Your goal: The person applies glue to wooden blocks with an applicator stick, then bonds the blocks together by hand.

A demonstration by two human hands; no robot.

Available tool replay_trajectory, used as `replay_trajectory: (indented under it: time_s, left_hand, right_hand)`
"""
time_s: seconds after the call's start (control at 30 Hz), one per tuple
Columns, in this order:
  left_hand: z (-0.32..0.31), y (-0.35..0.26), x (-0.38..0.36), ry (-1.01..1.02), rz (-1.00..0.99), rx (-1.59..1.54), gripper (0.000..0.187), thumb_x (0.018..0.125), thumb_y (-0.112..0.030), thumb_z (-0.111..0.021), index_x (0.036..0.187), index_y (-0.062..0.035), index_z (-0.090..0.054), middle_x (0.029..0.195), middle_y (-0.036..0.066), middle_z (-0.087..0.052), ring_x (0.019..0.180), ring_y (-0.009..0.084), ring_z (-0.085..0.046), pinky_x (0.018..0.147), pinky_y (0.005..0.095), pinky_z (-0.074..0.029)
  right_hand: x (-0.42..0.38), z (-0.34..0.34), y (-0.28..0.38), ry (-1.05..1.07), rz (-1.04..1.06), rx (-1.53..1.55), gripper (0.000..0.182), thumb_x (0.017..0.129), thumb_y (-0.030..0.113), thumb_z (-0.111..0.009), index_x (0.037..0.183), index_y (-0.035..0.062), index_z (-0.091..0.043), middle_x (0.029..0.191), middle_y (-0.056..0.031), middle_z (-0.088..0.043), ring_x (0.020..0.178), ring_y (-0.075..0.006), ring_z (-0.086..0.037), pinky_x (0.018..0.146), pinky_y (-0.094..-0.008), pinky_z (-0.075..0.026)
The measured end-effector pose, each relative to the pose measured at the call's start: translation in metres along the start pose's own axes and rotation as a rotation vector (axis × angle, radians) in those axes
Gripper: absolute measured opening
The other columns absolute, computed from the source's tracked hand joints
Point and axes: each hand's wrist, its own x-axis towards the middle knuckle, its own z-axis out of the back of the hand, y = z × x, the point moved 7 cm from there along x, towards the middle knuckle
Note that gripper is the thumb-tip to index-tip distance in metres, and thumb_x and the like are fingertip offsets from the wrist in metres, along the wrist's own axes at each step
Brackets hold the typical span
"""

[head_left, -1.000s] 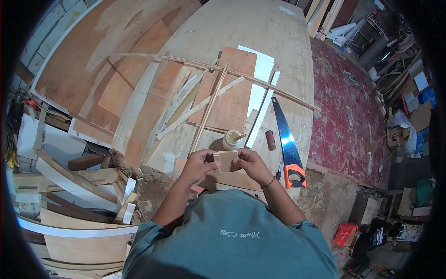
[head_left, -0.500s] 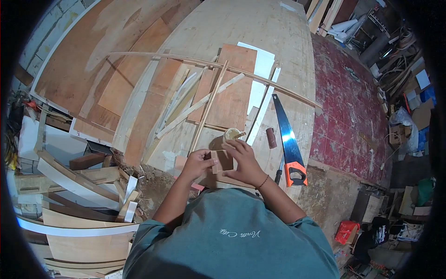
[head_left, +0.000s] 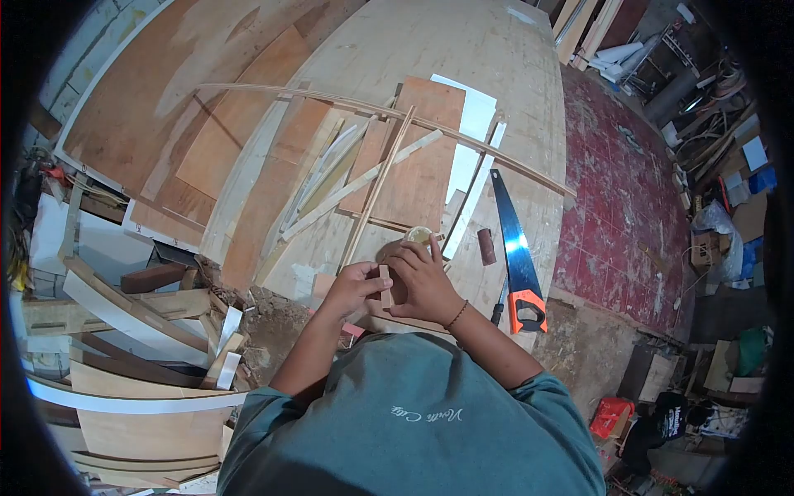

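My left hand (head_left: 354,289) pinches a small wooden block (head_left: 385,289) between thumb and fingers, close in front of my body. From the other side my right hand (head_left: 424,283) curls round the same block, hiding much of it. Just beyond my right fingers stands a small round cup (head_left: 419,235) with a stick in it, partly covered by that hand. To the right lie a brown cylindrical piece (head_left: 486,246) and a handsaw (head_left: 519,256) with an orange and black handle. Beside the saw is the dark handle of another narrow tool (head_left: 498,312).
Long thin wooden strips (head_left: 380,186) lie crossed over a reddish board (head_left: 426,157) and a white sheet (head_left: 473,124) on the plywood worktop (head_left: 413,41). Curved offcuts (head_left: 132,314) are piled at the left. A red floor (head_left: 612,198) stretches along the right.
My right hand has gone from spread fingers beside the block to curling round it. The block has turned and now shows a narrow edge. The camera view has shifted slightly.
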Motion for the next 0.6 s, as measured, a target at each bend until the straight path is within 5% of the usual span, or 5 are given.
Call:
replay_trajectory:
  time_s: [0.37, 0.43, 0.5, 0.6]
  left_hand:
    - [0.012, 0.006, 0.01, -0.033, -0.04, 0.053, 0.023, 0.079, -0.007, -0.069, 0.1, 0.0008, -0.062, 0.087, 0.004, -0.064, 0.077, 0.0109, -0.06, 0.071, 0.0238, -0.049]
    - [0.024, 0.014, 0.018, -0.079, -0.066, 0.052, 0.023, 0.078, -0.006, -0.07, 0.099, 0.0017, -0.062, 0.086, 0.004, -0.064, 0.076, 0.0111, -0.061, 0.071, 0.0241, -0.05]
    - [0.048, 0.035, 0.034, -0.124, -0.164, 0.177, 0.024, 0.076, -0.004, -0.07, 0.098, 0.003, -0.062, 0.083, 0.004, -0.064, 0.073, 0.0109, -0.06, 0.068, 0.025, -0.05]
    - [0.075, 0.085, 0.054, -0.248, -0.042, 0.284, 0.026, 0.074, -0.005, -0.072, 0.096, 0.0036, -0.062, 0.079, 0.005, -0.064, 0.07, 0.0112, -0.06, 0.063, 0.0265, -0.05]
  right_hand:
    - [-0.001, 0.003, -0.003, -0.011, -0.011, -0.042, 0.083, 0.053, 0.051, -0.078, 0.119, 0.0086, -0.051, 0.121, -0.0093, -0.048, 0.126, -0.0294, -0.037, 0.109, -0.0613, -0.004]
    - [-0.01, 0.023, -0.023, -0.198, -0.162, 0.088, 0.088, 0.055, 0.053, -0.078, 0.123, 0.0064, -0.048, 0.123, -0.0134, -0.046, 0.124, -0.0337, -0.037, 0.109, -0.058, -0.012]
    - [-0.028, 0.022, -0.067, -0.46, -0.28, 0.105, 0.082, 0.062, 0.042, -0.079, 0.126, 0.0029, -0.046, 0.123, -0.019, -0.046, 0.115, -0.0371, -0.042, 0.1, -0.0496, -0.03]
    - [-0.046, -0.004, -0.13, -0.441, -0.56, 0.078, 0.067, 0.068, 0.025, -0.077, 0.123, -0.0001, -0.049, 0.112, -0.0199, -0.055, 0.102, -0.0337, -0.053, 0.088, -0.0403, -0.043]
